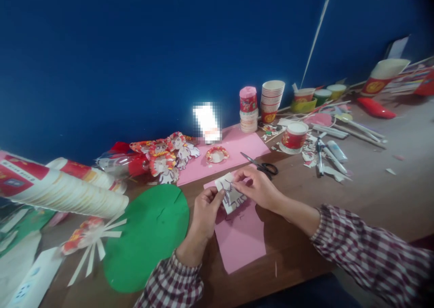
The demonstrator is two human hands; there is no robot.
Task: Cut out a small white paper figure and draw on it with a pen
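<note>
A white piece of paper (232, 198) with a figure drawn in dark outline is held up above a pink sheet (240, 240). My left hand (207, 208) pinches its left edge between thumb and fingers. At its upper right edge, the fingers of my right hand (256, 186) are closed, thumb against index finger; whether they grip the paper or something small is hard to make out. Black-handled scissors (261, 164) lie just beyond my right hand. Past the hands, a small red and white paper ring (217, 155) rests on another pink sheet (248, 145).
A green paper oval (149, 240) lies left, beside a tilted stack of paper cups (81, 195). Several decorated paper figures (169, 152) lie behind it. Upright cups (272, 101), a single cup (294, 137), pens (319, 156), scraps and a red stapler-like object (376, 108) spread along the right.
</note>
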